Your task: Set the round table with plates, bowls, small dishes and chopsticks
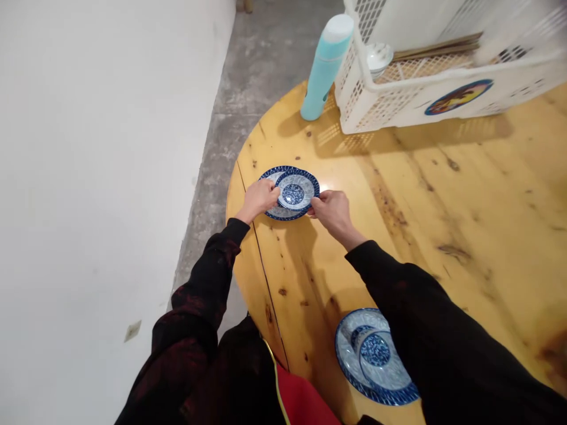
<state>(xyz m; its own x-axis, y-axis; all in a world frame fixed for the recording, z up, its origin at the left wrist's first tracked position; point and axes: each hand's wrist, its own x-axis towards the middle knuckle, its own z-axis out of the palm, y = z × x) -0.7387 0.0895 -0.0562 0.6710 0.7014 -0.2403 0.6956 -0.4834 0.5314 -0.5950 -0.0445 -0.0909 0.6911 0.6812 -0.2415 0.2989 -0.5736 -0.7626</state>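
Note:
Between both hands is a small blue-and-white patterned saucer (294, 195), held over a larger blue-rimmed plate (283, 216) near the table's left edge. My left hand (262, 196) is closed on the saucer's left rim. Fingers and thumb of my right hand (332, 210) pinch its right rim. Whether the saucer touches the plate below, I cannot tell. Closer to me lies another large blue-and-white plate (348, 366), with what looks like a smaller round dish (374, 350) on it. My right sleeve covers part of that plate.
A turquoise bottle (323, 74) with a white top stands at the back of the wooden table (443, 195). Beside it is a white plastic crate (398, 106) holding a small white bowl (378, 57) and thin brown sticks (436, 47). A white wall (101, 147) runs along the left.

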